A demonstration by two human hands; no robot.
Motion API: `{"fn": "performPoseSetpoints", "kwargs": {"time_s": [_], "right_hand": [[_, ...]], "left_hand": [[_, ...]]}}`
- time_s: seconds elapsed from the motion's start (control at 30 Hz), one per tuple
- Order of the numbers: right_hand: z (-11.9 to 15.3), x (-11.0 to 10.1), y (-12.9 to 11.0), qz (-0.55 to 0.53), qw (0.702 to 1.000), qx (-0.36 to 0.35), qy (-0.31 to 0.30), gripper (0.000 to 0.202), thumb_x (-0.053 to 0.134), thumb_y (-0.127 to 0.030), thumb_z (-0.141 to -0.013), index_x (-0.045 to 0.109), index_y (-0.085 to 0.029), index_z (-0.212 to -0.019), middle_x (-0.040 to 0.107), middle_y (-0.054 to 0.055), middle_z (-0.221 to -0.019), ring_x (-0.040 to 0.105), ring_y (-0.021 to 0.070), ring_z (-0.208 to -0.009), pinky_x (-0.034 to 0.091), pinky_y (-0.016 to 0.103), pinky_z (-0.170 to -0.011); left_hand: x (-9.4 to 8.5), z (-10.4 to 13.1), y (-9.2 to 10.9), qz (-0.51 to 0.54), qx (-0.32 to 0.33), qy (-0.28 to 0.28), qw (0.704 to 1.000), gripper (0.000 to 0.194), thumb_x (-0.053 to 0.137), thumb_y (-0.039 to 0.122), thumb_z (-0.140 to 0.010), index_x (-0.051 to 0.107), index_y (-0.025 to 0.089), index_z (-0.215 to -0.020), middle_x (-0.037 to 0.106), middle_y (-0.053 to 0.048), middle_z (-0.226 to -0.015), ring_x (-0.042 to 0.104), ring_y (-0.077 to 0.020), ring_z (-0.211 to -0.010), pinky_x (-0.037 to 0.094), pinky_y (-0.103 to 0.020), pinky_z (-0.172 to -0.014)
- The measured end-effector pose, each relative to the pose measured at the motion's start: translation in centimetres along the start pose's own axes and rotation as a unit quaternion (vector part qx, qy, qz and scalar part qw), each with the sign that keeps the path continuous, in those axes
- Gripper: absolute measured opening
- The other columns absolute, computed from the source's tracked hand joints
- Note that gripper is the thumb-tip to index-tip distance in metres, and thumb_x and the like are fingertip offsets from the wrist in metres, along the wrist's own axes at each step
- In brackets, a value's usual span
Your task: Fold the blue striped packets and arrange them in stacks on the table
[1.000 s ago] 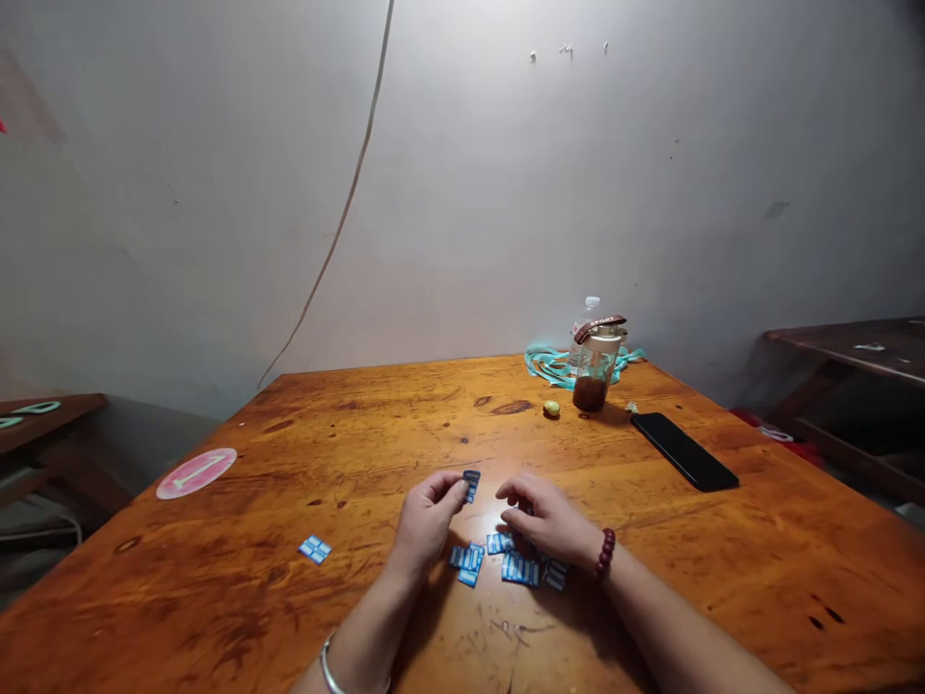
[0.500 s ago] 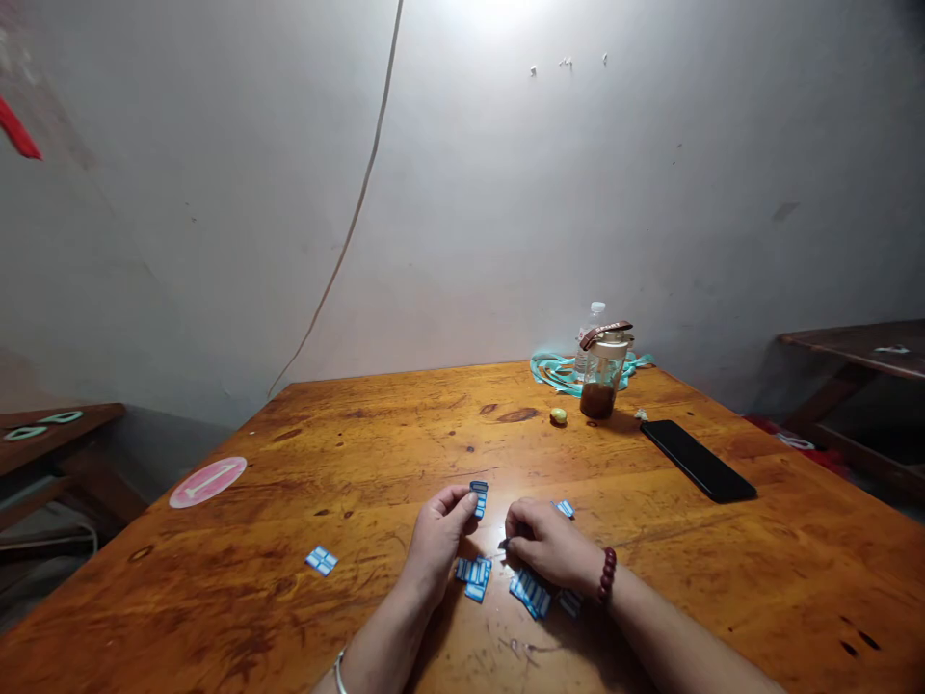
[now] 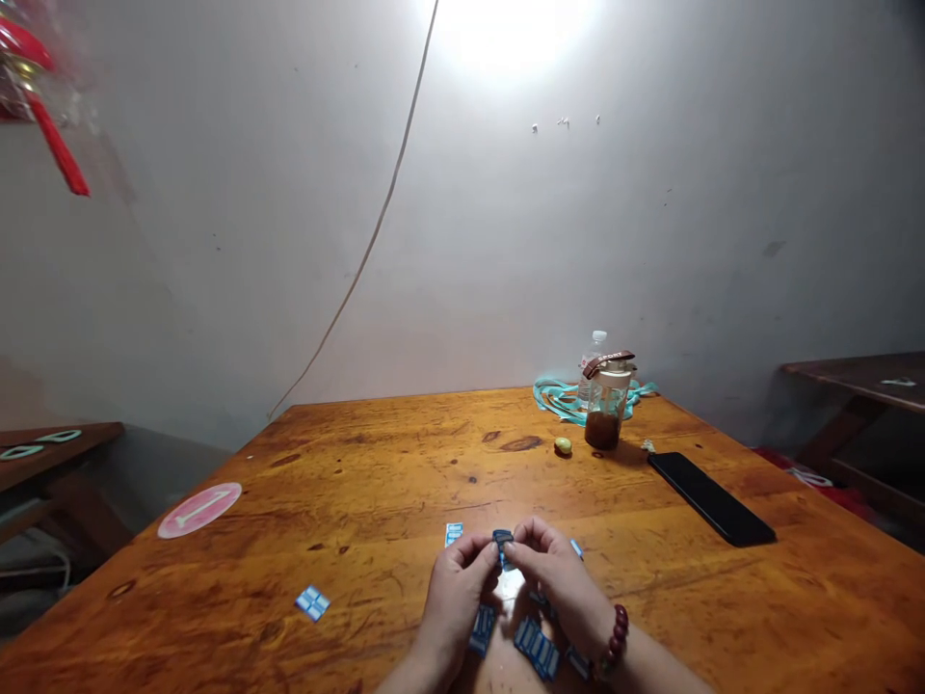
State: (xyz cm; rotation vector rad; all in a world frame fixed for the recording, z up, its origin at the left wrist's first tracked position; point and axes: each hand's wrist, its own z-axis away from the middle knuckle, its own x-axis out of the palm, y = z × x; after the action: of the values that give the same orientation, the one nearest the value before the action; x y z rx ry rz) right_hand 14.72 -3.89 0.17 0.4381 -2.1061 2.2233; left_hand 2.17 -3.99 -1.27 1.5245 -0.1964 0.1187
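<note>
My left hand (image 3: 457, 600) and my right hand (image 3: 560, 578) meet near the front middle of the table, fingers closed. Between them, both hands pinch a small blue-and-white card (image 3: 503, 540) at its two sides. More such small cards lie around: a fanned group (image 3: 536, 648) below my right hand and some cards (image 3: 482, 631) beside my left wrist. Just beyond my left fingers is a card (image 3: 454, 531), partly covered, and another card (image 3: 576, 548) peeks out past my right hand. Farther left lies a single card (image 3: 312, 602).
On the wooden table (image 3: 390, 453), a black phone (image 3: 712, 498) lies to the right. Toward the back stand a drink bottle (image 3: 605, 410) with dark liquid and a clear plastic bottle (image 3: 596, 349), by turquoise straps (image 3: 556, 397) and a small yellowish object (image 3: 563, 446). A pink round sticker (image 3: 200, 510) is at left.
My right hand has moved left to meet my left hand, and both now grip the card. A card shows beyond my left fingers. The view has tilted up slightly.
</note>
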Motion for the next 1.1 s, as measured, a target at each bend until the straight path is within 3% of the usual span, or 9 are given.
{"fn": "performPoseSetpoints", "kwargs": {"time_s": [0.3, 0.53, 0.73, 1.1], "right_hand": [[-0.4, -0.1, 0.4, 0.008, 1.000, 0.018, 0.022, 0.028, 0.063, -0.037, -0.061, 0.042, -0.017, -0.060, 0.041, -0.009, -0.047, 0.032, 0.0037, -0.038, 0.022, 0.016, -0.036], [-0.6, -0.4, 0.7, -0.033, 0.999, -0.003, 0.015, 0.022, 0.067, -0.030, -0.058, 0.051, -0.016, -0.068, 0.050, -0.004, -0.059, 0.042, 0.0064, -0.048, 0.030, 0.018, -0.043], [-0.5, -0.6, 1.0, -0.061, 0.998, 0.015, 0.014, 0.017, 0.065, -0.027, -0.062, 0.053, -0.015, -0.065, 0.048, -0.005, -0.055, 0.038, 0.0055, -0.047, 0.028, 0.018, -0.043], [-0.1, -1.0, 0.1, -0.190, 0.974, 0.072, -0.098, 0.015, 0.066, -0.023, -0.065, 0.058, -0.013, -0.073, 0.057, 0.000, -0.067, 0.050, 0.0083, -0.059, 0.036, 0.020, -0.055]], "left_hand": [[0.3, 0.4, 0.4, 0.112, -0.092, -0.039, 0.989, 0.027, 0.068, 0.034, -0.061, 0.065, 0.012, -0.075, 0.056, 0.000, -0.058, 0.046, -0.0056, -0.049, 0.032, -0.015, -0.045], [0.1, 0.3, 0.4, 0.102, -0.098, -0.044, 0.989, 0.026, 0.067, 0.034, -0.061, 0.064, 0.013, -0.076, 0.057, 0.000, -0.061, 0.049, -0.0071, -0.052, 0.036, -0.016, -0.048], [0.1, 0.5, 0.7, 0.117, -0.097, -0.050, 0.987, 0.023, 0.063, 0.034, -0.065, 0.062, 0.013, -0.077, 0.057, -0.001, -0.061, 0.048, -0.0072, -0.052, 0.034, -0.016, -0.047], [0.2, 1.1, 1.8, 0.189, -0.096, -0.084, 0.974, 0.015, 0.062, 0.027, -0.067, 0.060, 0.011, -0.067, 0.052, 0.000, -0.057, 0.043, -0.0052, -0.048, 0.031, -0.015, -0.045]]}}
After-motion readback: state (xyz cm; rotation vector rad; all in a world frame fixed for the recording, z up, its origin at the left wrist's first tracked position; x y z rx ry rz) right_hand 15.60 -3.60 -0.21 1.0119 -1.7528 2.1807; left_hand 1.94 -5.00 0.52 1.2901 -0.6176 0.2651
